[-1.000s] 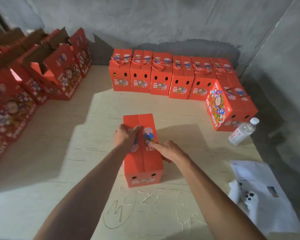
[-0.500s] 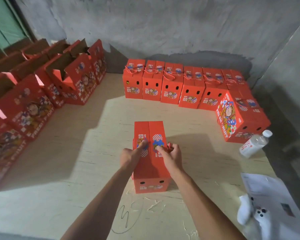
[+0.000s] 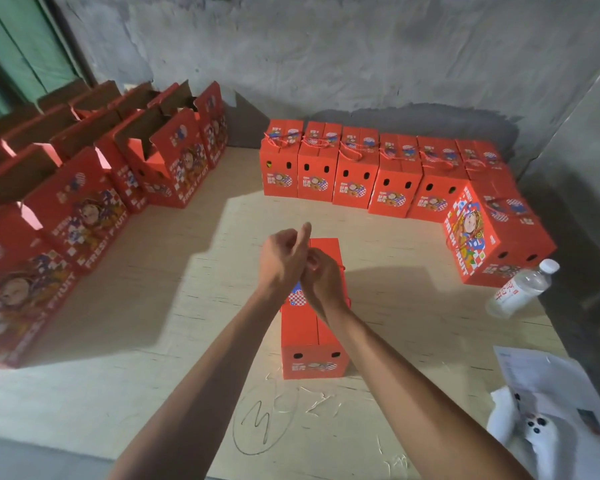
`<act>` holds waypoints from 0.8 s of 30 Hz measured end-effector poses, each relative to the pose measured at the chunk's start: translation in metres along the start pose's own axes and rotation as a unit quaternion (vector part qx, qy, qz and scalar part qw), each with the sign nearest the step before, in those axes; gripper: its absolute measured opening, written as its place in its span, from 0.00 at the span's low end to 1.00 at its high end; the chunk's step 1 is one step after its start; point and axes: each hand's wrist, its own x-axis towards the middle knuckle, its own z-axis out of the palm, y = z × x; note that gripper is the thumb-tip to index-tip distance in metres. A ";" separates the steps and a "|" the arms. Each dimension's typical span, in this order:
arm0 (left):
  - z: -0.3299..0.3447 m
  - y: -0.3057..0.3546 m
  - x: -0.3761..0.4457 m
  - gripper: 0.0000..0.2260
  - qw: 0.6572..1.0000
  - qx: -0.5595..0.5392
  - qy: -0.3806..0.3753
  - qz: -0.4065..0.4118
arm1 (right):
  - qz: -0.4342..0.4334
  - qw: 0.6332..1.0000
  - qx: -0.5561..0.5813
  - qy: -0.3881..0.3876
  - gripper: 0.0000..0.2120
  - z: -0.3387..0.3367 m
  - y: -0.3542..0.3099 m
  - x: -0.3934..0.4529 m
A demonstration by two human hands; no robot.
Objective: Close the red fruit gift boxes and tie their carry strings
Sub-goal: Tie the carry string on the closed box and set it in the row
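A closed red fruit gift box (image 3: 309,327) is standing upright near the middle of the plywood counter (image 3: 153,306), its narrow end with two dark slots facing the near edge. Both hands are hovering together above its top, toward its far end. The left hand (image 3: 281,261) is curling its fingers inward with one finger (image 3: 305,233) pointing up; the right hand (image 3: 323,278) is pressing against it, fingers bunched. A thin red carry string (image 3: 342,268) is showing just right of the right hand, but whether either hand's fingers are clamping it cannot be told, as the hands are covering each other.

Along the far edge a row of closed gift boxes (image 3: 350,178) with tied strings on top is standing side by side, touching. Two more closed boxes (image 3: 492,237) are sitting at the far right corner. Along the left edge, open boxes (image 3: 84,209) with raised brown flaps are lining up. A clear water bottle (image 3: 520,289) is lying tilted at the right edge, just beside the corner boxes. White papers (image 3: 541,379) and a white phone (image 3: 534,427) are lying at the near right corner. A pencilled circle with a scribble (image 3: 260,420) is marking the counter near the front edge.
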 end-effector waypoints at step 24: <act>-0.021 -0.008 0.001 0.18 0.993 0.116 0.006 -0.003 | 0.347 0.914 0.208 0.015 0.09 -0.001 -0.024 0.015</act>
